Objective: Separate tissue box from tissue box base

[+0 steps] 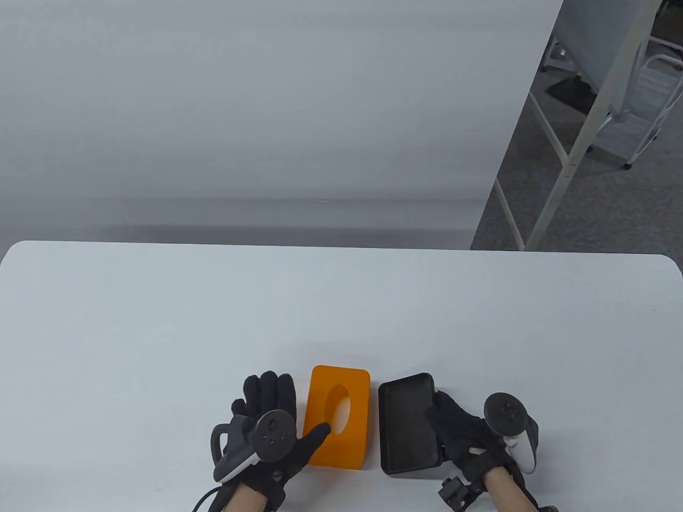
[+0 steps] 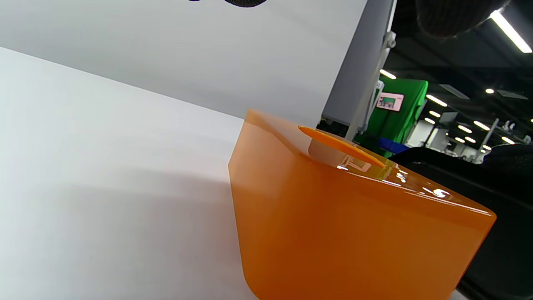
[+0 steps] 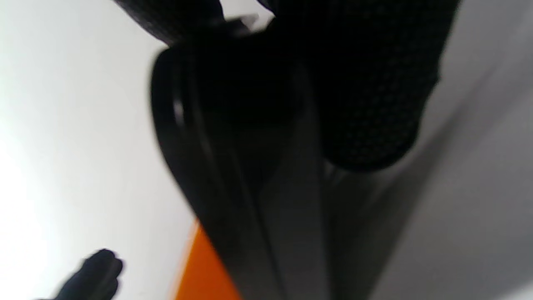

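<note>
The orange tissue box (image 1: pixel 347 385), with an oval opening on top, stands on the white table (image 1: pixel 160 346) near its front edge. It also shows in the left wrist view (image 2: pixel 341 225). The black tissue box base (image 1: pixel 408 424) lies apart from it, just to its right. My left hand (image 1: pixel 291 408) is open beside the box's left side, with the thumb resting on the box top by the opening. My right hand (image 1: pixel 445 421) grips the base's right edge. In the blurred right wrist view its fingers (image 3: pixel 370 83) wrap the base (image 3: pixel 233 166).
The table's far edge meets a grey wall. White metal frame legs (image 1: pixel 565 160) and a wheeled cart (image 1: pixel 640 106) stand on the floor at the back right, off the table.
</note>
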